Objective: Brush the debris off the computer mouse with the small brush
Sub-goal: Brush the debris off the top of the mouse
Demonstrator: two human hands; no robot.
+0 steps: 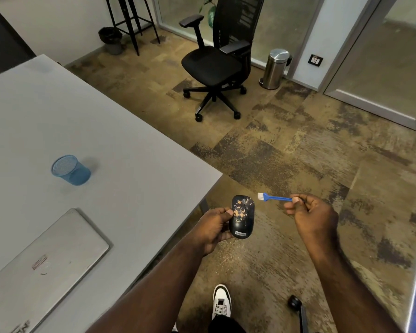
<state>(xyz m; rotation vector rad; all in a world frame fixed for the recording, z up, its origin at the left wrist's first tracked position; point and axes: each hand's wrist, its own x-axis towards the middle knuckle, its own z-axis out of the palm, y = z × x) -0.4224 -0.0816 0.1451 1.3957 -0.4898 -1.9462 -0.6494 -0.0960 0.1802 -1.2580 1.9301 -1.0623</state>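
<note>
A black computer mouse (242,217) with orange-tan debris scattered over its top is held in my left hand (214,230), just off the table's corner, above the carpet. My right hand (312,212) pinches the blue handle of a small brush (273,197) between thumb and fingers. The brush's white bristles point left and hover just right of the mouse's front end, a small gap apart from it.
A grey table (106,145) carries a blue mesh cup (70,169) and a closed silver laptop (46,258). A black office chair (216,63) and a steel bin (275,68) stand farther off. My white shoe (221,300) and fine crumbs lie on the carpet below.
</note>
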